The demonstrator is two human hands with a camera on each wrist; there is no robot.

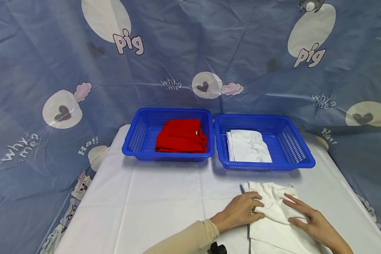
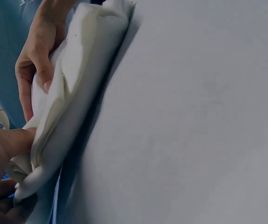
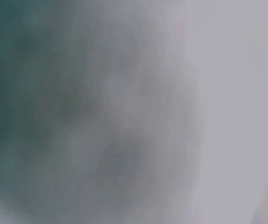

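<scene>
A white cloth (image 1: 277, 211), part folded near the front edge of the surface (image 1: 152, 201), is pinched at its fold by the left hand (image 1: 241, 210) and pressed flat by the spread fingers of the right hand (image 1: 312, 220). Folding looks unfinished. At the back edge, the left blue basket (image 1: 139, 141) holds a folded red cloth (image 1: 181, 135), the right blue basket (image 1: 292, 144) a folded white cloth (image 1: 248, 146).

From my head the scene was bright and evenly lit, sharp in the middle, with soft shadows under the baskets (image 1: 168, 155) and bowed lines at the edges. My left wrist view was close and softly focused, shadowed beside the cloth (image 2: 78, 84). My right wrist view was a grey blur
</scene>
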